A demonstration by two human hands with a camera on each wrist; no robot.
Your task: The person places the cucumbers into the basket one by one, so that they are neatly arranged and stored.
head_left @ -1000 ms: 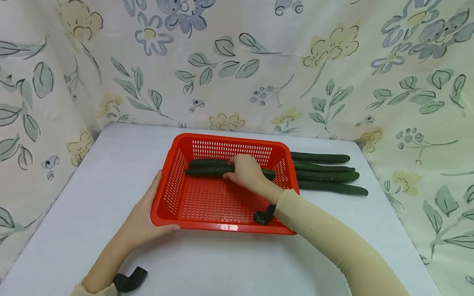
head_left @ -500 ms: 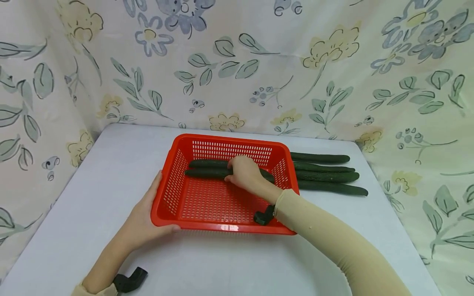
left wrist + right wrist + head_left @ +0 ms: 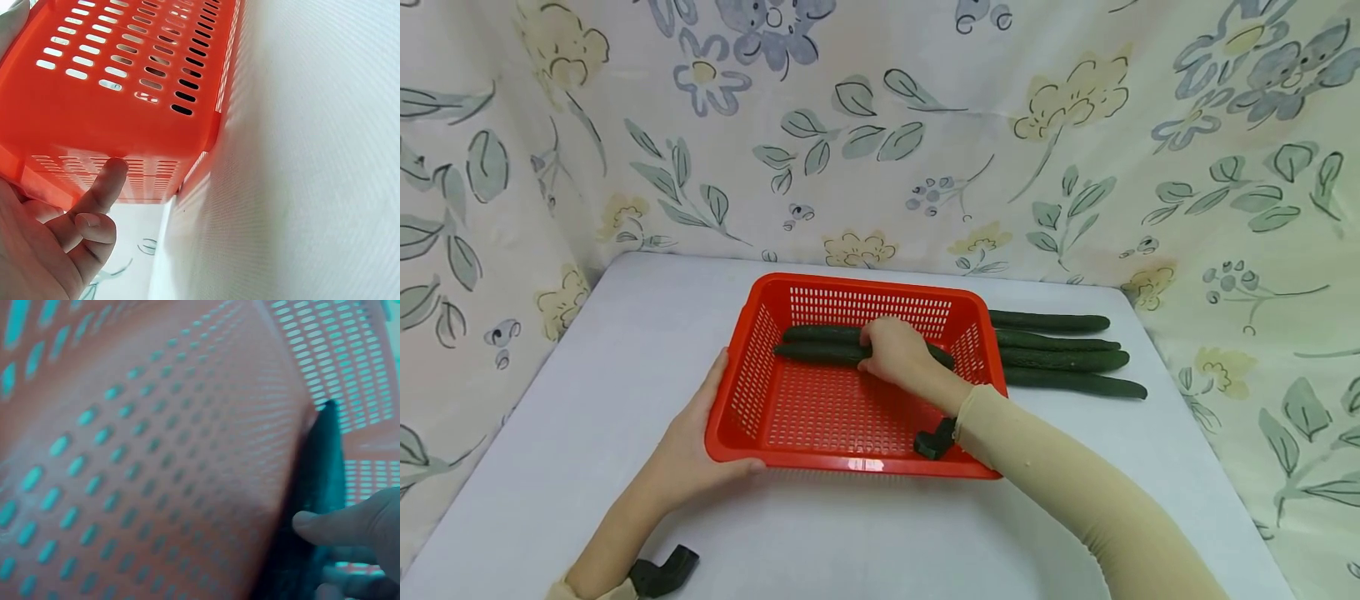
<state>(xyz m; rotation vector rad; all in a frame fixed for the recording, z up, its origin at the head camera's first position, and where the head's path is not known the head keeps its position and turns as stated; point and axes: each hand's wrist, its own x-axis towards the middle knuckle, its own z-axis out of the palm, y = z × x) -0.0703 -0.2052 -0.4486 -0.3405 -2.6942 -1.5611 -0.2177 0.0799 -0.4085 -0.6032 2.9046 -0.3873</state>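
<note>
A red perforated plastic basket (image 3: 872, 460) stands on the white table. My left hand (image 3: 688, 450) holds its front left corner, thumb along the front rim and fingers against the outer left wall; the left wrist view shows some of these fingers bent under the rim. Inside lie two dark green cucumbers side by side near the back wall. My right hand (image 3: 898, 354) reaches in and grips the front cucumber (image 3: 820, 353), the thumb on its near side in the right wrist view. The rear cucumber (image 3: 822, 333) touches or nearly touches it. My right hand hides the middle of both.
Several more cucumbers (image 3: 1063, 358) lie in a row on the table, right of the basket, their left ends hidden behind it. Floral cloth (image 3: 880, 150) hangs behind and at both sides. White tabletop (image 3: 625, 350) extends to the left and front.
My right hand has shifted very slightly down, and the right end of the front cucumber sits a little nearer the basket's front. My left hand and the basket stay in place.
</note>
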